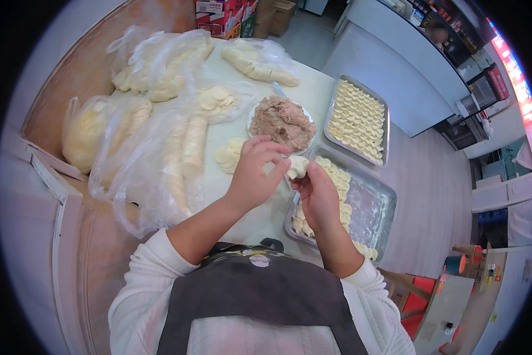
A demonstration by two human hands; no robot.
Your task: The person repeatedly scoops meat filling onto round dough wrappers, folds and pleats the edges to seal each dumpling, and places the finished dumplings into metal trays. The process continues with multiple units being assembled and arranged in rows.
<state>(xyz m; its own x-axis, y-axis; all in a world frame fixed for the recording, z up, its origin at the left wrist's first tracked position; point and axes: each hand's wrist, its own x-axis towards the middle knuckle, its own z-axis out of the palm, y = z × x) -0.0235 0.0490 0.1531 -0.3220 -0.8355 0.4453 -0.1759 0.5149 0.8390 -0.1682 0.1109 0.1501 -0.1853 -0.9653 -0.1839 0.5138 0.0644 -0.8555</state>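
Observation:
A folded, pale dough dumpling [298,167] is held between the thumb and fingers of my right hand [322,197], above the near tray's left edge. My left hand [256,174] meets the dumpling's left side with its thumb tip; the other fingers are spread, and whether it grips the dough is unclear. Beyond the hands, a mound of minced filling [283,120] fills a white plate [311,116], with a blue-handled utensil [279,90] at its far edge. Round dough wrappers [226,155] lie in a loose pile left of my left hand.
Bagged wrapper stacks [194,146] cover the table's left side; a bag of loose wrappers [217,98] lies behind. To the right, a metal tray [372,208] is partly filled with dumplings, and a farther tray [357,120] holds dense rows. A person [437,34] is behind the counter [390,75].

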